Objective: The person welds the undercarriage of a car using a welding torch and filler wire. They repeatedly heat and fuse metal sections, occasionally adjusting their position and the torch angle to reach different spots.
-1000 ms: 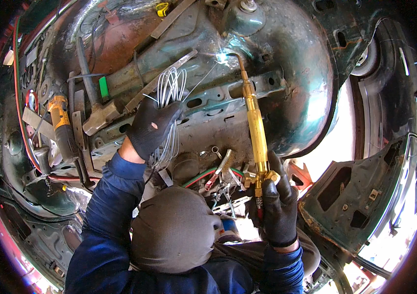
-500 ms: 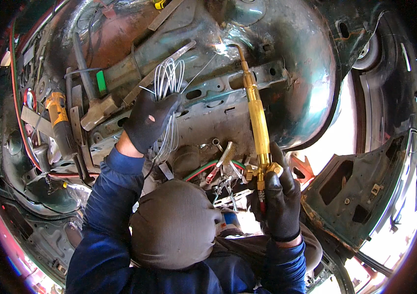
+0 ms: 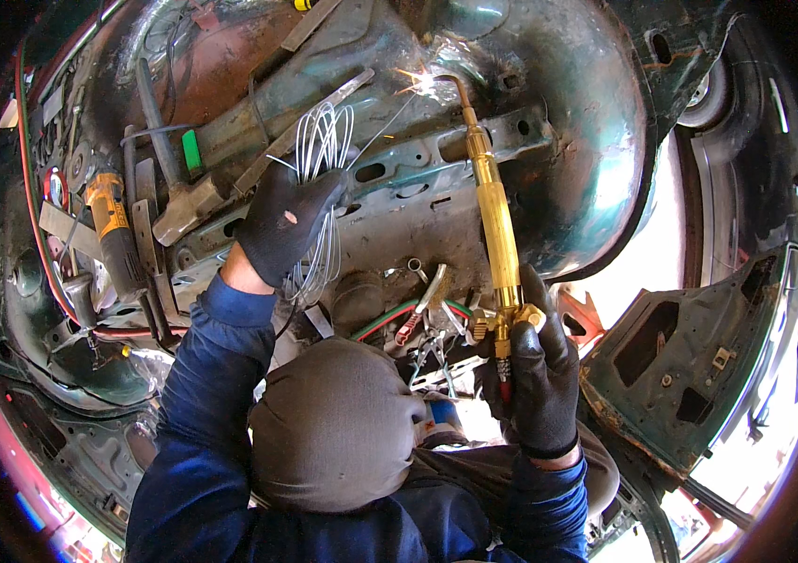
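Observation:
In a dark glove with a small hole on its back, my left hand (image 3: 291, 225) is closed round a looped bundle of thin silvery wire (image 3: 324, 136). A single strand runs up and right from the bundle toward a bright glow (image 3: 429, 84) on the dark green car body panel (image 3: 399, 42). My gloved right hand (image 3: 547, 389) grips a brass welding torch (image 3: 498, 225) near its valve knobs. The torch's bent tip (image 3: 460, 89) points left at the glow, where orange sparks fly. Part of the right hand's grip is hidden behind the torch.
Left of my left hand lie a hammer (image 3: 190, 211) and a yellow and black power tool (image 3: 113, 225). Red and green hoses (image 3: 389, 321) and metal clamps lie between my arms, beyond my knee (image 3: 333, 427). A loose car panel (image 3: 680, 357) stands at the right.
Orange sparks now spray from the glow. The torch and my right hand have shifted slightly up and right; my left hand keeps nearly the same place with the wire.

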### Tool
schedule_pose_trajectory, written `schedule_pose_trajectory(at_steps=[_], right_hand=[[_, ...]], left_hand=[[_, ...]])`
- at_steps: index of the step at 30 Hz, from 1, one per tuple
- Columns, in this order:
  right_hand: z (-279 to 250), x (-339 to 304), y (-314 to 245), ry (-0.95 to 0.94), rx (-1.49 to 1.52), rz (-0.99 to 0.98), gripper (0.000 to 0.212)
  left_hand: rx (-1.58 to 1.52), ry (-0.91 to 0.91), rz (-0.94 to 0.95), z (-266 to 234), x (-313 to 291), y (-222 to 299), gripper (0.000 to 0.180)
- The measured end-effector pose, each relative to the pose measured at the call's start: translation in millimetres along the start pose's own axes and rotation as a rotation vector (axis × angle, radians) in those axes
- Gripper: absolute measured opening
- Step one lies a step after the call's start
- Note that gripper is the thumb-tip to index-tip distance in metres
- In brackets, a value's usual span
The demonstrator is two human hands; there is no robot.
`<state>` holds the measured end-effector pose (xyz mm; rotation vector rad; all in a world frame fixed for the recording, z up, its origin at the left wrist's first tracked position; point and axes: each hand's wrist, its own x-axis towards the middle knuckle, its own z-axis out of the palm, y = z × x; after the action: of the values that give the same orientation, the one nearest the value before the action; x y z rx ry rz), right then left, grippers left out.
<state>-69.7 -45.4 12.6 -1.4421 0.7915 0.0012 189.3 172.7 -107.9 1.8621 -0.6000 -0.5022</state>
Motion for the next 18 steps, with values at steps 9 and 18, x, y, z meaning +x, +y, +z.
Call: schedule_pose_trajectory(at_steps=[9,18], right_hand=[[1.5,-2.2,-6.9,-0.007,0.057,0.059,0.066],[5.0,-1.9,-7.7,0.007,0.102,0.072,0.064]], left_hand=[[0.116,-0.008,0.037,-0.3,1.7,0.2,0.039],[-0.069,0.010,-0.091,1.2,2.5,16.4,0.040]])
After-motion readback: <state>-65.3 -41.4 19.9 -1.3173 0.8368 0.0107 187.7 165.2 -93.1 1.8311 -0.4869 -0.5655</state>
